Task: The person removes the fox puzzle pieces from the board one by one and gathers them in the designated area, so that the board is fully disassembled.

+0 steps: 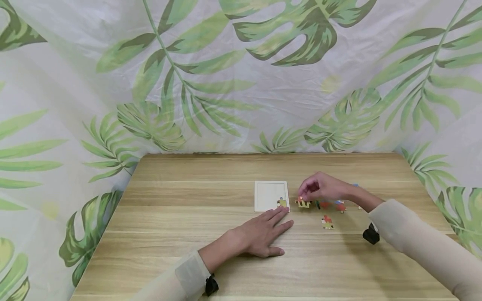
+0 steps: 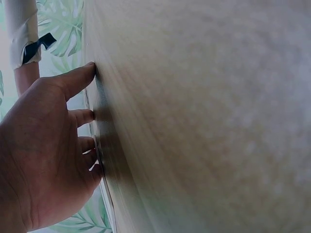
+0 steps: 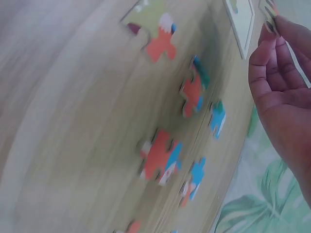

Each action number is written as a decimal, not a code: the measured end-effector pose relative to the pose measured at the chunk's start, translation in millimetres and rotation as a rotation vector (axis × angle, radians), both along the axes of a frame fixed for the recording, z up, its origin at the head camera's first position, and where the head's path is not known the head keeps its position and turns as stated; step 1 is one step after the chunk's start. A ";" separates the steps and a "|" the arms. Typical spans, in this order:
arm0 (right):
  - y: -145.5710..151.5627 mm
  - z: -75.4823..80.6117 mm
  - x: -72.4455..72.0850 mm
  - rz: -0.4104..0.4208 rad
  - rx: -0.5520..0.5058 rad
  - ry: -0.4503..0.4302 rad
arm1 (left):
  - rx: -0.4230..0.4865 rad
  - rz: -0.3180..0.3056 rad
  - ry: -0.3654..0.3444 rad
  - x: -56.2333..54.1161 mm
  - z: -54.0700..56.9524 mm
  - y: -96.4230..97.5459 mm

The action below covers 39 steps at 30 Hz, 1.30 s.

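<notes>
My right hand (image 1: 324, 187) pinches a yellow jigsaw puzzle piece (image 1: 303, 203) with some red on it, just right of a pale square puzzle tray (image 1: 256, 196). In the right wrist view thumb and fingertips meet on this piece (image 3: 270, 20), seen nearly edge-on. One yellow-green piece (image 1: 282, 202) lies in the tray's lower right corner. My left hand (image 1: 262, 235) rests palm down with fingers spread, its fingertips at the tray's near edge. In the left wrist view the left hand's thumb (image 2: 80, 80) and fingers reach to the tabletop.
Loose puzzle pieces lie right of the tray: a red and yellow-green one (image 1: 327, 222) nearer me, a red and blue one (image 3: 163, 156), a smaller blue one (image 3: 218, 118) and several more. The wooden table (image 1: 188, 175) meets a leaf-patterned cloth (image 1: 211, 92) behind.
</notes>
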State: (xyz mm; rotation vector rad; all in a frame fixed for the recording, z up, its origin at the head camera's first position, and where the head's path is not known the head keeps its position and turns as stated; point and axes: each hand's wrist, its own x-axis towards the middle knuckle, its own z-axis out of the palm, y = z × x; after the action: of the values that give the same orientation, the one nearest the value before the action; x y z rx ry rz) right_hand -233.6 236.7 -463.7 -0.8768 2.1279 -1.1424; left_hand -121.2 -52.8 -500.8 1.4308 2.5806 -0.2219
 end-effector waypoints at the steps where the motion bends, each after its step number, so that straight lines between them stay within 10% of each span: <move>1: 3.6 0.6 1.4 -0.001 0.006 0.000 | -0.001 0.000 0.001 0.0 -0.2 0.1; 39: 108.2 -11.3 39.9 0.006 0.024 0.050 | -0.005 -0.020 -0.001 -0.9 -1.3 -1.7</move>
State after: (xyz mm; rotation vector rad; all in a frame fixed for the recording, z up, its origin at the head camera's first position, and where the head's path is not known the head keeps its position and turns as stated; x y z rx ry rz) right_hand -193.7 344.9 -475.0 -0.9090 2.1729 -1.0998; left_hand -122.2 -54.6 -502.1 1.4548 2.5646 -0.2300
